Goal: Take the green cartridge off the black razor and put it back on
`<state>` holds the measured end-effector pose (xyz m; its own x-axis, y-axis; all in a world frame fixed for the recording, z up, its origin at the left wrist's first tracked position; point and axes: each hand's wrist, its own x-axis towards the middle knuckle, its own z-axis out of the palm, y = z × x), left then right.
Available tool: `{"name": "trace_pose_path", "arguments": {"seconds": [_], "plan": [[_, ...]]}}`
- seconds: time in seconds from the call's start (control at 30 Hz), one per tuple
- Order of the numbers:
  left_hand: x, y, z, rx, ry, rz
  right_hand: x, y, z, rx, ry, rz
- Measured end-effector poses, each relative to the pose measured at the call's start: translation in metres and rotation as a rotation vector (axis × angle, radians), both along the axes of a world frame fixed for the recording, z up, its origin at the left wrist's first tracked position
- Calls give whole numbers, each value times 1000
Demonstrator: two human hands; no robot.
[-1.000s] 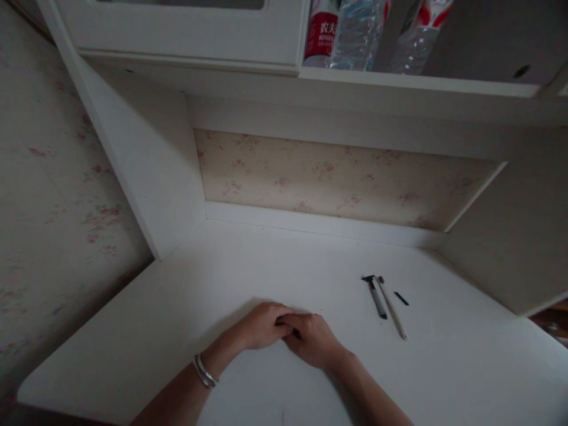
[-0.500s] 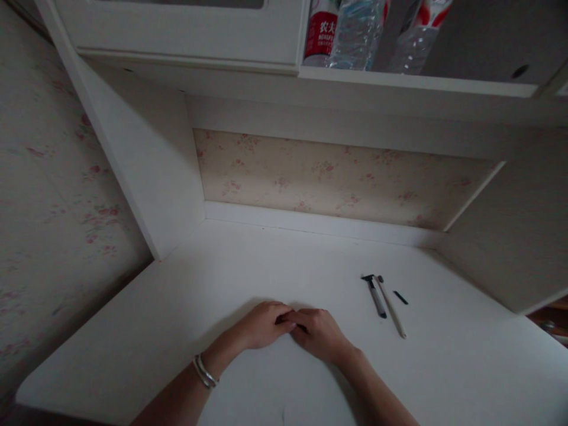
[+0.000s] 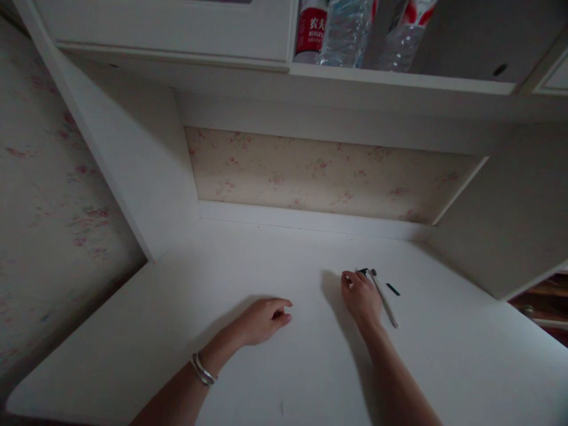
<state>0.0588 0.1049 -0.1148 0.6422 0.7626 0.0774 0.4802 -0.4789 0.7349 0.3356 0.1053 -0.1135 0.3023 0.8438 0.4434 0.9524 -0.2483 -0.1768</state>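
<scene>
My left hand (image 3: pixel 264 319) rests on the white desk (image 3: pixel 284 260), thumb and fingers apart and nothing between them. Silver bangles (image 3: pixel 203 370) circle that wrist. Farther right, my right hand (image 3: pixel 361 299) is over the desk with its fingers loosely curved and a gap at the thumb; I see nothing held. It covers most of a razor-like tool, whose black head (image 3: pixel 362 272) shows past the knuckles. Close on its right lies a thin white stick (image 3: pixel 386 300) with a dark tip. A short black strip (image 3: pixel 393 289) lies beyond the stick.
Above the desk, a shelf (image 3: pixel 399 80) holds several plastic bottles (image 3: pixel 344 35), one with a red label. Side panels (image 3: pixel 128 160) (image 3: pixel 510 213) bound the desk left and right. A flowered wall panel (image 3: pixel 310 171) is at the back.
The hands, together before, have parted. My right hand moved right and away from me, over the razor-like tool. My left hand stayed nearly in place. The view shifted slightly.
</scene>
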Motion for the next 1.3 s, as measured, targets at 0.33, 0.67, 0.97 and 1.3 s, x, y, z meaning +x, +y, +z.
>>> {"name": "trace_pose_path", "arguments": {"seconds": [0.33,0.67,0.97,1.3], "plan": [[-1,-2,1,-26,-2,3,29,-2,-10,-187,6,-255],[-1,-2,1,-10,-12,0,40,3,-22,21,235,-16],[5,5,-2,-30,-181,151,-66,3,-8,157,495,431],[-6,12,7,-428,-654,374,-163,-7,14,86,1100,730]]}}
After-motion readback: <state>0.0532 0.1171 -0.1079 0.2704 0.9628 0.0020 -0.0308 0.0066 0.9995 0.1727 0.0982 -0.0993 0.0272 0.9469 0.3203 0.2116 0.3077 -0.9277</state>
